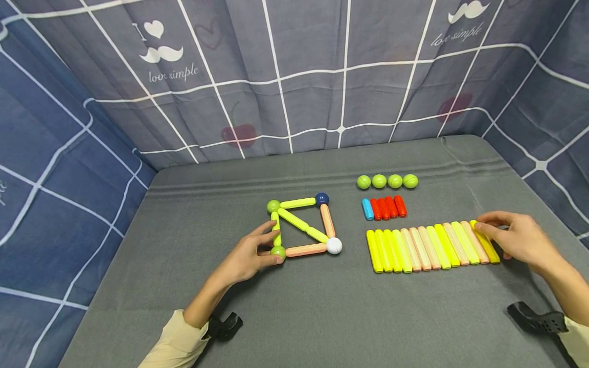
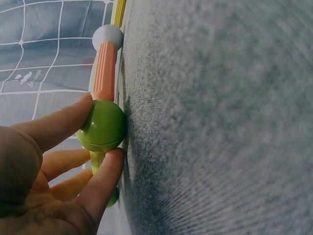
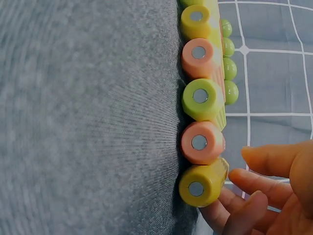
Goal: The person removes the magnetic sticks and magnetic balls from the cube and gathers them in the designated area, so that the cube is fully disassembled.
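My left hand (image 1: pixel 253 253) pinches the green ball (image 2: pixel 101 126) at the near left corner of a flat, four-sided frame of magnetic rods and balls. Its other fingers lie by the left yellow-green rod (image 1: pixel 276 230). A second green ball (image 1: pixel 273 206), a dark blue ball (image 1: pixel 322 199) and a white ball (image 1: pixel 334 246) form the other corners, and a yellow-green diagonal (image 1: pixel 294 221) crosses between. My right hand (image 1: pixel 520 237) touches the yellow rod (image 3: pixel 198 187) ending a row of rods; its fingers are spread, with gaps between some fingertips and the rod.
The row of yellow, green and pink rods (image 1: pixel 428 248) lies right of the frame. Behind it are several short red rods (image 1: pixel 388 207), a short blue rod (image 1: pixel 367 209) and a line of green balls (image 1: pixel 387 181). Grey cloth (image 1: pixel 322 312) covers the table; checked curtains (image 1: pixel 308 102) surround it.
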### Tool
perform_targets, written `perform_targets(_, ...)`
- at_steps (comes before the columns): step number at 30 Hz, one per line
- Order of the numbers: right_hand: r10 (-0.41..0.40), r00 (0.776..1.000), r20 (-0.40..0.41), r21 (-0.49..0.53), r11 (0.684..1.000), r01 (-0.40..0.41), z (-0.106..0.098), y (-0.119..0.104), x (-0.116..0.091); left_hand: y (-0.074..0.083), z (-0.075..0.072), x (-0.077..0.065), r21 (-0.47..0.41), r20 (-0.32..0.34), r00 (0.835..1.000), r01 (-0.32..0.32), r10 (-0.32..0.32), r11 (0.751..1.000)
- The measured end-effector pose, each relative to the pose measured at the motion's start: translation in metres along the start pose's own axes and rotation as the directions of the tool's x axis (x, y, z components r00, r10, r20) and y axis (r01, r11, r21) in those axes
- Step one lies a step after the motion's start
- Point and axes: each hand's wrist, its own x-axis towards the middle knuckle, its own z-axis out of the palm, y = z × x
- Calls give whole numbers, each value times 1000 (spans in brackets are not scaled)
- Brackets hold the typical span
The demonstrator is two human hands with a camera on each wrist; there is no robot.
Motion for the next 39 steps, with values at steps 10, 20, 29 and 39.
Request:
perform_targets(10,-6,1000,22,-2,1000,6,2,-2,-2,-2,-1,-2,0,-7,1000,0,0,1000)
perform_targets(20,-116,992,-41,32,993,117,4,-41,-10,-2,0,-5,3,0,1000,1,-1,1000)
perform_targets(29,-396,918,6,184,903,388,38,-143,-8,-2,-2,-4,18,-17,1000,14,-14,1000)
perform_targets(39,-539,819,199,224,838,497,111,-206,-5,2,-1,0,26,-13,1000,9,-9,1000)
